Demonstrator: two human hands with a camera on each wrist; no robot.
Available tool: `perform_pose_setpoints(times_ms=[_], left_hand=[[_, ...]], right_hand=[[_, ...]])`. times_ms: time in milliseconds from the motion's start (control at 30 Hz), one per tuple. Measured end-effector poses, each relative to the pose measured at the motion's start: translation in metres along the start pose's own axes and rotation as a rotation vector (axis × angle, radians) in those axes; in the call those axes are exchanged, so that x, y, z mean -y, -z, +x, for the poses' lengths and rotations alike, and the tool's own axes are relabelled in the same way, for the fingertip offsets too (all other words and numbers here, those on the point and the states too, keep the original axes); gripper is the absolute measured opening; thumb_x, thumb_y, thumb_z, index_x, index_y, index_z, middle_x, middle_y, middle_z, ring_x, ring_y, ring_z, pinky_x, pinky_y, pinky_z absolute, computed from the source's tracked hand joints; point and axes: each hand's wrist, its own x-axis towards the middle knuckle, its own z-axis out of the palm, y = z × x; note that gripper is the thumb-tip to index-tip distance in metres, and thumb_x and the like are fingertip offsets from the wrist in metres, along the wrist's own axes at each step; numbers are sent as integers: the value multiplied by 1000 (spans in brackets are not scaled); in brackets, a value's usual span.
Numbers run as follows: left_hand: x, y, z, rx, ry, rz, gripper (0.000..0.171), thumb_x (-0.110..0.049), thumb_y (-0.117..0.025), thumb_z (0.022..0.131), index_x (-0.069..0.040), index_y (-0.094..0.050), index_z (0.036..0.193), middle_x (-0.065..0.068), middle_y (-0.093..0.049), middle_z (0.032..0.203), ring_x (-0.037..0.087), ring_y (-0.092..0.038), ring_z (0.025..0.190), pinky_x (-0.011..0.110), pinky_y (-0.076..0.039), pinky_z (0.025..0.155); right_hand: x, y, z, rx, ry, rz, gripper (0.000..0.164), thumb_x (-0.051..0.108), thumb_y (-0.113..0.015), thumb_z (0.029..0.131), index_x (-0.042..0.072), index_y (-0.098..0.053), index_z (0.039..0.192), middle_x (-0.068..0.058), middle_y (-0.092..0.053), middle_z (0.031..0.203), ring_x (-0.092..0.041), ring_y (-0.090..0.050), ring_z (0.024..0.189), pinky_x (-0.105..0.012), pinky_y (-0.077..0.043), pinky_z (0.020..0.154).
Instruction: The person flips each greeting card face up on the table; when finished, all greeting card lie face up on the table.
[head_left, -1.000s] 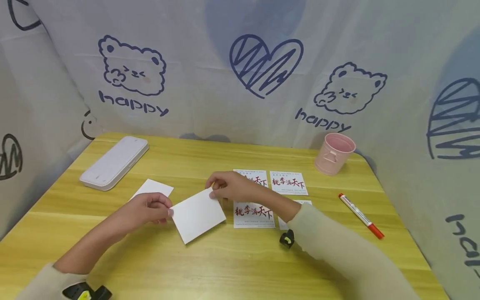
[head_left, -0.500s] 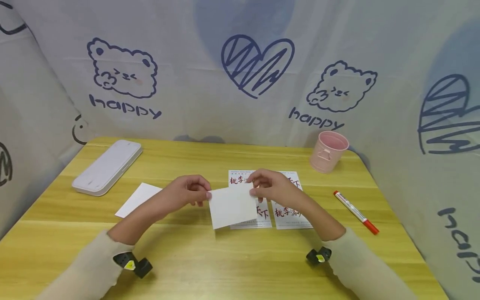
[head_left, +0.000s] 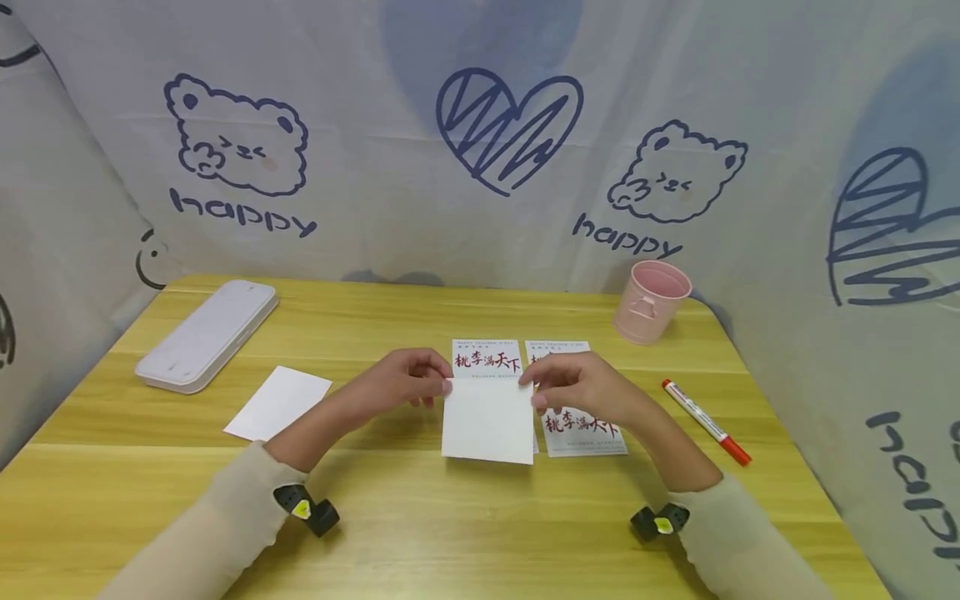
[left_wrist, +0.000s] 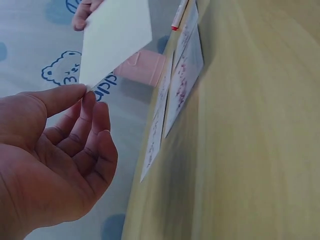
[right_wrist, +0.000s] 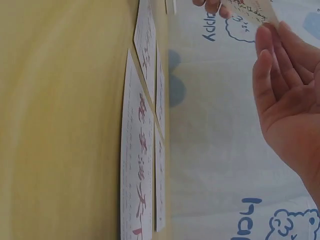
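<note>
Both hands hold one white card (head_left: 489, 421) up by its top corners, its blank face toward the head camera. My left hand (head_left: 405, 379) pinches the left corner between thumb and index finger, and my right hand (head_left: 588, 387) pinches the right corner. In the right wrist view, the far side of this card (right_wrist: 250, 10) carries dark writing. Beneath and behind it, several printed cards (head_left: 486, 358) with red Chinese characters lie in two rows; the held card covers most of the front left one. The left wrist view shows it raised above the tabletop.
Another blank white card (head_left: 279, 403) lies to the left of my left hand. A white pencil case (head_left: 208, 335) is at the back left. On the right are a pink bucket (head_left: 647, 308) and a red-capped marker (head_left: 705, 422). A patterned curtain (head_left: 360, 167) borders the table.
Both hands have carried the card rightward from the left-centre to in front of the printed cards. It was tilted and now hangs nearly square. The blank card at left is more exposed.
</note>
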Motion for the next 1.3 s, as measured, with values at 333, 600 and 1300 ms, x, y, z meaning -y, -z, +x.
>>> perform_pose_setpoints(times_ms=[333,600,1300], left_hand=[[4,-15,1,-73,-1,43,27,-20,-66,97,-9,-64,122,11,-63,113,35,-63,91,39,-51,76],[-7,-17,-6,-144,-96,46,27,-20,-64,99,-13,-66,125,13,-62,131,28,-62,109,48,-52,92],[-13,-20,-6,-213,-149,-70,20,-11,-63,98,-5,-69,117,10,-67,115,20,-61,97,27,-52,82]], right_hand=[[6,-9,1,-46,27,157,11,5,-68,94,0,-66,103,-11,-70,84,-20,-67,71,-46,-59,69],[8,-10,4,-195,-18,106,13,19,-63,100,7,-65,104,-11,-60,79,-20,-59,68,-35,-55,64],[9,-5,5,-309,-93,-21,29,31,-60,102,9,-64,121,-15,-67,105,-28,-64,85,-35,-57,72]])
